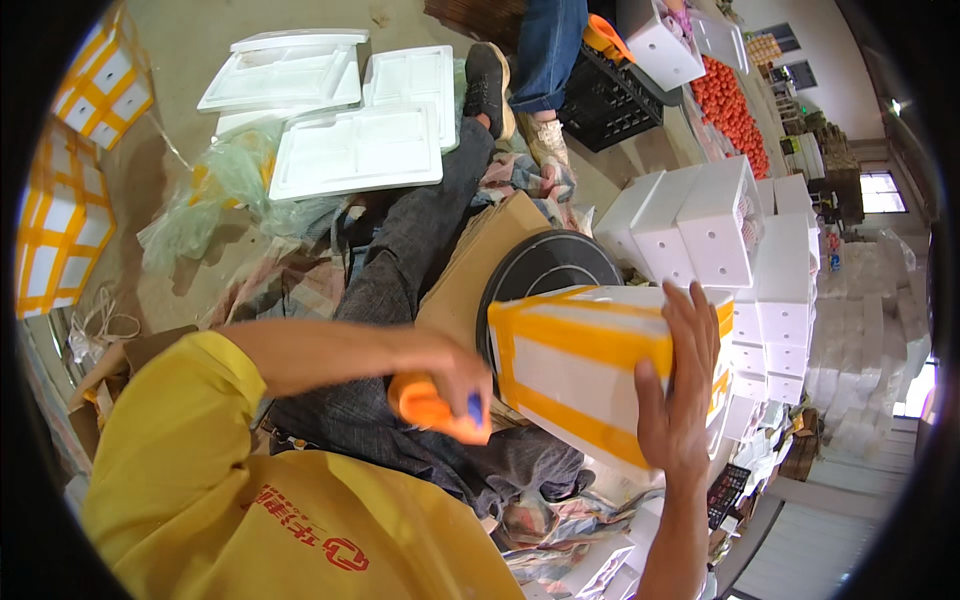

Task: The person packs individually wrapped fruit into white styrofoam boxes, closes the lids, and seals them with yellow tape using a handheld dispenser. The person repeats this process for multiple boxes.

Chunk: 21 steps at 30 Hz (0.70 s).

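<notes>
My left hand (461,375) is closed around an orange tape dispenser (424,401) with a blue part; both are motion-blurred. Just right of it a white foam box (577,375), banded with yellow tape, sits against a black round disc (555,262) marked with pale rings. At the box's far right end lies my right hand (679,382), its palm to the box and its fingers extended. The thumb reaches over the taped edge. How hard it presses cannot be told, and its fingertips are blurred.
Flattened cardboard (480,255) lies beside the disc. White foam lids (356,150) lie beyond my leg. Stacked foam boxes (697,225) stand right, taped boxes (64,217) left. Another person's leg (551,60) is near a black crate (611,97). Red tomatoes (727,112) are piled behind.
</notes>
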Available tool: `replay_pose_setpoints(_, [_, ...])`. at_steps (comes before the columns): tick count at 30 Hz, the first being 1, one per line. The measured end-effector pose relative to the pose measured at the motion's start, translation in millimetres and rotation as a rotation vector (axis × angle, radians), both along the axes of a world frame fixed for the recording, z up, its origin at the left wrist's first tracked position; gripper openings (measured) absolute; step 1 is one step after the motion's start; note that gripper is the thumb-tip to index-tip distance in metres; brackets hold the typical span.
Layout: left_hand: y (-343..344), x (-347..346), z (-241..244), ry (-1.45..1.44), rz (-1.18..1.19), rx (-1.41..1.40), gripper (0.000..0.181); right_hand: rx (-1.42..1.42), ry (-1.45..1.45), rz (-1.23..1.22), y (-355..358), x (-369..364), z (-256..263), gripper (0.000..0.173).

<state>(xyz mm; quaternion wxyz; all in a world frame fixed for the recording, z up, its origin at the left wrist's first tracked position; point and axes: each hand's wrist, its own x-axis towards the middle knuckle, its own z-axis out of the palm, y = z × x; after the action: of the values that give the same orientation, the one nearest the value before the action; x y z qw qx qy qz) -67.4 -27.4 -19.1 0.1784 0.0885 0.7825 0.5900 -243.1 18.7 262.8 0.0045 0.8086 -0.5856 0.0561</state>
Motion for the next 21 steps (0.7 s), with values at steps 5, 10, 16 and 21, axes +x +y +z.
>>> replay_pose_setpoints(5, [78, 9, 1, 0.018, 0.198, 0.182, 0.068, -0.060, -0.064, -0.218, -30, 10, -12, 0.050])
replay_pose_setpoints(10, [61, 104, -1, 0.079, 0.917, 0.432, 0.067, -0.048, -0.130, -0.286, -33, 9, -15, 0.050])
replay_pose_setpoints(16, [-8, 59, 22, 0.300, 1.938, 0.969, 0.058, -0.052, -0.141, -0.337, -34, 13, -18, 0.049])
replay_pose_setpoints(21, [-16, 23, 9, 0.238, 1.912, 0.875, 0.057, -0.064, -0.152, -0.373, -38, 10, -19, 0.050])
